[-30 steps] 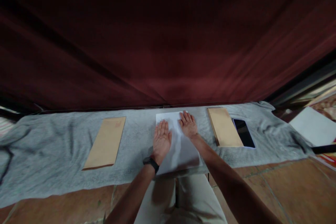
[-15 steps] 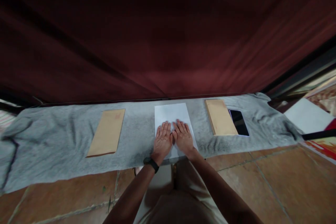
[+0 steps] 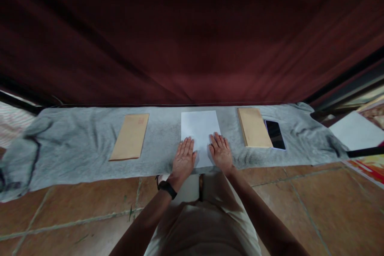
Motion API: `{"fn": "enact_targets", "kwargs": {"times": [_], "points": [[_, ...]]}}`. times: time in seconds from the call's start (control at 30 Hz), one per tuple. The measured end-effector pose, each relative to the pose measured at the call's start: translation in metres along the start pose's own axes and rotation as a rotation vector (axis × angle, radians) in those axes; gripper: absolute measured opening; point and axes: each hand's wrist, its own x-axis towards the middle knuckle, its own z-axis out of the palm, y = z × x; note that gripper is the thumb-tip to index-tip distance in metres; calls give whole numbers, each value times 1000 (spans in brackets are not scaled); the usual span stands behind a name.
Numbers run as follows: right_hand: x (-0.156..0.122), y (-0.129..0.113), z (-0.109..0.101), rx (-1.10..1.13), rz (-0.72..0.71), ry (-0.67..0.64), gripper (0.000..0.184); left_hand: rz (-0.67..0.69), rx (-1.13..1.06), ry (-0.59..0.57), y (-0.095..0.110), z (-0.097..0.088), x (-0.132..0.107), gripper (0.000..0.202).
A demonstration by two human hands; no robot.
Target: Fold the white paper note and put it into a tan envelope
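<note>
A white sheet of paper (image 3: 199,124) lies flat on the grey cloth (image 3: 163,136) in front of me. Along its left edge my left hand (image 3: 184,158) rests palm down, fingers stretched out, a dark watch on the wrist. My right hand (image 3: 221,153) lies flat over the paper's right edge with its fingers a little spread. Bare paper shows between the two hands. Neither hand grips anything.
To the left lies a brown envelope (image 3: 130,137). A stack of brown envelopes (image 3: 254,128) sits to the right, with a phone (image 3: 275,135) beside it. Behind the cloth hangs a dark red curtain (image 3: 192,56). Tiled floor (image 3: 99,204) shows below.
My hands have slid apart from the middle of the paper, the left to its left edge and the right to its right edge. The camera view has shifted slightly.
</note>
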Motion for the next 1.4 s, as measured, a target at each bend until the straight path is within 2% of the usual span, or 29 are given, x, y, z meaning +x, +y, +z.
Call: {"fn": "enact_targets", "kwargs": {"times": [0.1, 0.27, 0.4, 0.57, 0.93, 1.4], "points": [[1, -3, -3, 4, 16, -14, 50, 121, -33, -39, 20, 4, -5, 53], [-5, -16, -8, 44, -1, -59, 51, 138, -8, -106, 39, 10, -10, 52], [-15, -21, -7, 84, -60, -91, 51, 171, -6, -136, 34, 8, -11, 52], [-19, -16, -9, 82, -69, -85, 51, 243, -21, -158, 22, 0, -14, 60], [-33, 11, -13, 0, -70, -61, 52, 300, 21, -177, 11, -8, -23, 61], [-49, 41, -26, -51, -40, -40, 53, 275, -13, -197, 9, -12, -23, 59]]}}
